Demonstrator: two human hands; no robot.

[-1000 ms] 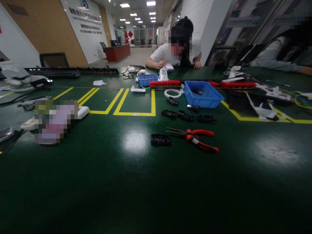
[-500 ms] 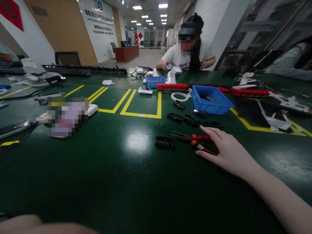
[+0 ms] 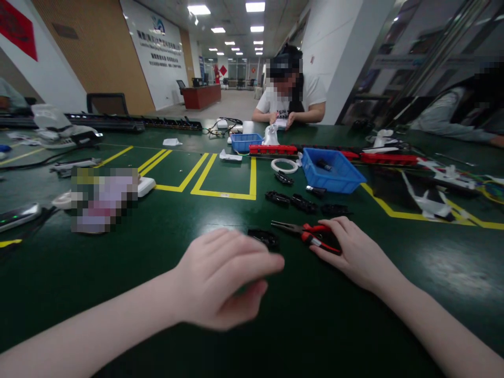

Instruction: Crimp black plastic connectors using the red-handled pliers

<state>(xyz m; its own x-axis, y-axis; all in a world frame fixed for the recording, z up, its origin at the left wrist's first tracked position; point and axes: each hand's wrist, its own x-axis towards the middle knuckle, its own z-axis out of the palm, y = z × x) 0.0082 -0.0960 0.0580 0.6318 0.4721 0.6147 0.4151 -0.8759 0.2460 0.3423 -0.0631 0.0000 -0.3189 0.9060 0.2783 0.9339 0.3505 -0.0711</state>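
Note:
My right hand (image 3: pixel 356 252) is closed around the red handles of a pair of long-nose pliers (image 3: pixel 307 231), thumb on the near side and fingers on the far side. The pliers lie on the green table, jaws pointing left. My left hand (image 3: pixel 228 278) hovers in front of a black plastic part (image 3: pixel 265 238) and partly hides it. Its fingers are curved, with a gap between thumb and forefinger and nothing seen between them. Beyond the pliers lie several more black parts (image 3: pixel 303 203).
A blue bin (image 3: pixel 333 176) with dark pieces inside stands behind the black parts, beside a white tape roll (image 3: pixel 284 166). Farther back are red strips (image 3: pixel 273 150) and a smaller blue bin (image 3: pixel 246 142). A phone (image 3: pixel 106 202) is at left. Someone sits across the table.
My left hand has come up from the lower left edge to the middle of the table. My right hand has drawn in around the pliers' handles. The view has shifted slightly.

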